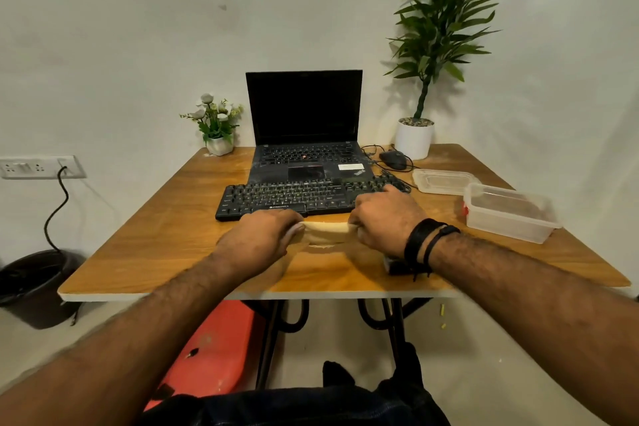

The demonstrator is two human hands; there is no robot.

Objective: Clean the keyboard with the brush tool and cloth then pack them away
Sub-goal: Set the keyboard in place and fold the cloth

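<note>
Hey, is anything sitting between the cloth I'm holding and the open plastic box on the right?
Nothing visible blocks it. The cloth is stretched between the left hand and right hand, and only bare table lies between it and the open box. The lid sits apart, behind the box.

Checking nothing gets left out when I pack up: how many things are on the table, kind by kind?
Laptop: 1
Keyboard: 1
Mouse: 1
Cloth, gripped by left hand and right hand: 1
Clear container: 1
Clear lid: 1
Potted plants, flowers and tall plant: 2
Dark object under the right wrist, unidentifiable: 1
Total: 9
</note>
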